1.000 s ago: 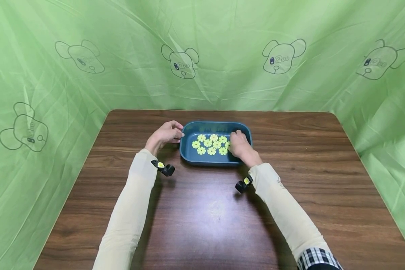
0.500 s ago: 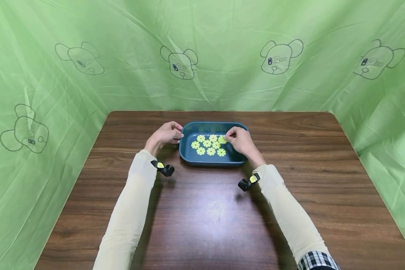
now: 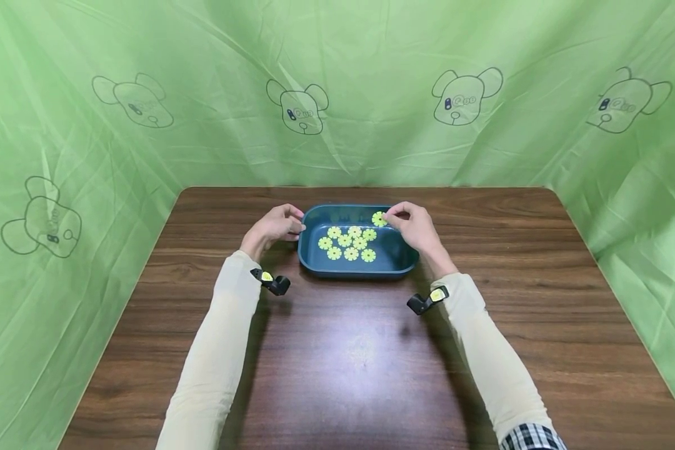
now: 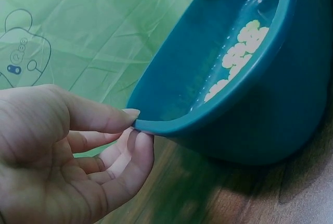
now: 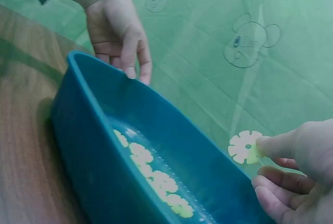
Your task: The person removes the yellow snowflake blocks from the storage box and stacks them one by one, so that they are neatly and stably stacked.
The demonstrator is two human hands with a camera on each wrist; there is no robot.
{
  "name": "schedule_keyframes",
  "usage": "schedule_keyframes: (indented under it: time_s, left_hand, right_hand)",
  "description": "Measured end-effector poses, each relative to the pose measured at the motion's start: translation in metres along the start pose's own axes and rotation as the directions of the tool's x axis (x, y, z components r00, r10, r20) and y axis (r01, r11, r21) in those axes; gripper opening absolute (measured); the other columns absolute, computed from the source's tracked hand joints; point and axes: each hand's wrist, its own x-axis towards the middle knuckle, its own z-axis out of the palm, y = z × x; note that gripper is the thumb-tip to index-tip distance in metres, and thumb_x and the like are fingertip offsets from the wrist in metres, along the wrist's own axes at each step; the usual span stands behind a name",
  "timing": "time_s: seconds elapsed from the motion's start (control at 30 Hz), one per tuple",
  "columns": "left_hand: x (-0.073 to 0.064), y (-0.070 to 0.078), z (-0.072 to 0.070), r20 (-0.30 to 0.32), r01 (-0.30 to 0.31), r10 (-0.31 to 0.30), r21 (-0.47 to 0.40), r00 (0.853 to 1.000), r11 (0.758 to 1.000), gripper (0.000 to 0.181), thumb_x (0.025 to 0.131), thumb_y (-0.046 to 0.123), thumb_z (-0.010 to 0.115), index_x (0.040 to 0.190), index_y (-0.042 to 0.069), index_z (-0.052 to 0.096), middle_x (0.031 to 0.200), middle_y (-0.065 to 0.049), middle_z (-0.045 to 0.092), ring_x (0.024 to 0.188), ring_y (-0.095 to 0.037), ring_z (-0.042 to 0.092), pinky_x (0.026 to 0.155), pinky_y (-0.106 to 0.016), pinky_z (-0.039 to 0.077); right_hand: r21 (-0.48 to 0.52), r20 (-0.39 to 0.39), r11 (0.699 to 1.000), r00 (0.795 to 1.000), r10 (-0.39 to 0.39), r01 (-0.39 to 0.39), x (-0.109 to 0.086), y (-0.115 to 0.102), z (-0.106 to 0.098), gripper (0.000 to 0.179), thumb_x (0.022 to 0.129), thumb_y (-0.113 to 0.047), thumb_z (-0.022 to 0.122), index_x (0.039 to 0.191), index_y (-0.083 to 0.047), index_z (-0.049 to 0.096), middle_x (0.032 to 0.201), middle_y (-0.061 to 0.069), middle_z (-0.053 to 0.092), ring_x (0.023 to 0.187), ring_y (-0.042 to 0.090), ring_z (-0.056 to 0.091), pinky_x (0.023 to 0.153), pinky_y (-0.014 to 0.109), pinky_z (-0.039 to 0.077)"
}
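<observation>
A deep blue plastic basin (image 3: 315, 271) stands on the table, with several yellow flower-shaped discs (image 3: 351, 254) lying flat on its floor. My left hand (image 3: 275, 226) pinches the basin's left rim, thumb on top and fingers beneath, as the left wrist view (image 4: 78, 146) shows. Over the back right of the basin, my right hand (image 3: 419, 230) pinches one flower-shaped disc (image 5: 244, 147) between thumb and index finger. That disc is notched round its edge and has a small hole in the middle. It is held up above the rim.
The brown wood-grain table (image 3: 337, 337) reaches round the basin on all sides. A green curtain (image 3: 371, 144) with bear-head drawings hangs behind it and along both sides. Each wrist carries a small black camera (image 3: 275, 284).
My right hand has lifted one flower-shaped disc from the right of the group and moved it up toward the back right of the basin. My left hand keeps its hold on the rim.
</observation>
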Motion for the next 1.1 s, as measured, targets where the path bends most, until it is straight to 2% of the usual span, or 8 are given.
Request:
schedule_keyframes:
  time_s: [0.17, 0.33, 0.5, 0.77, 0.97, 1.1]
  left_hand:
    - [0.0, -0.001, 0.0, 0.007, -0.005, 0.005, -0.003, 1.0, 1.0, 0.04, 0.091, 0.0, 0.057, 0.128, 0.001, 0.042, 0.105, -0.011, 0.055, 0.082, -0.016, 0.058, 0.097, -0.046, 0.049]
    - [0.002, -0.004, -0.001, 0.012, -0.011, 0.011, -0.02, 1.0, 1.0, 0.038, 0.091, 0.0, 0.058, 0.126, 0.002, 0.043, 0.103, -0.011, 0.055, 0.081, -0.016, 0.058, 0.098, -0.047, 0.048]
    - [0.003, -0.007, -0.002, 0.021, -0.015, 0.016, -0.028, 1.0, 0.999, 0.039, 0.091, 0.0, 0.058, 0.126, 0.001, 0.042, 0.103, -0.011, 0.055, 0.081, -0.016, 0.058, 0.098, -0.048, 0.048]
    - [0.002, -0.006, -0.004, 0.027, -0.034, 0.035, -0.013, 0.999, 0.999, 0.04, 0.092, 0.001, 0.058, 0.128, 0.001, 0.042, 0.103, -0.01, 0.054, 0.079, -0.014, 0.058, 0.087, -0.036, 0.054]
    - [0.004, -0.008, -0.004, 0.033, -0.03, 0.031, -0.022, 0.999, 0.999, 0.04, 0.091, 0.0, 0.058, 0.127, 0.001, 0.042, 0.101, -0.01, 0.054, 0.078, -0.014, 0.059, 0.091, -0.04, 0.053]
    - [0.005, -0.008, -0.004, 0.034, -0.029, 0.03, -0.024, 0.999, 0.999, 0.04, 0.091, 0.0, 0.058, 0.127, 0.001, 0.041, 0.102, -0.01, 0.054, 0.08, -0.015, 0.058, 0.095, -0.044, 0.05]
  right_hand:
    - [0.063, -0.031, 0.997, 0.998, 0.05, -0.048, 0.001, 0.004, -0.011, 0.025, 0.091, -0.029, 0.066, 0.101, -0.006, 0.066, 0.104, 0.008, 0.064, 0.088, 0.018, 0.056, 0.075, 0.027, 0.046]
    - [0.161, -0.088, 0.984, 0.992, 0.09, -0.075, 0.004, 0.011, -0.022, 0.027, 0.089, -0.028, 0.069, 0.101, -0.005, 0.066, 0.091, -0.002, 0.061, 0.079, 0.012, 0.056, 0.073, 0.027, 0.049]
    - [0.243, -0.142, 0.967, 0.984, 0.107, -0.071, 0.005, 0.019, -0.031, 0.03, 0.088, -0.023, 0.07, 0.102, 0.003, 0.063, 0.082, -0.008, 0.058, 0.076, 0.007, 0.056, 0.07, 0.018, 0.05]
    - [0.271, -0.217, 0.956, 0.961, 0.175, -0.112, 0.002, 0.035, -0.041, 0.021, 0.089, -0.022, 0.068, 0.097, -0.003, 0.062, 0.079, -0.013, 0.057, 0.072, 0.0, 0.054, 0.067, 0.013, 0.048]
    - [0.33, -0.24, 0.932, 0.941, 0.238, -0.151, -0.003, 0.048, -0.048, 0.019, 0.089, -0.021, 0.069, 0.096, -0.004, 0.063, 0.079, -0.012, 0.058, 0.07, -0.001, 0.055, 0.066, 0.012, 0.048]
    - [0.332, -0.243, 0.924, 0.929, 0.279, -0.191, -0.006, 0.057, -0.054, 0.018, 0.09, -0.023, 0.067, 0.095, -0.007, 0.061, 0.08, -0.012, 0.057, 0.071, -0.002, 0.054, 0.068, 0.013, 0.049]
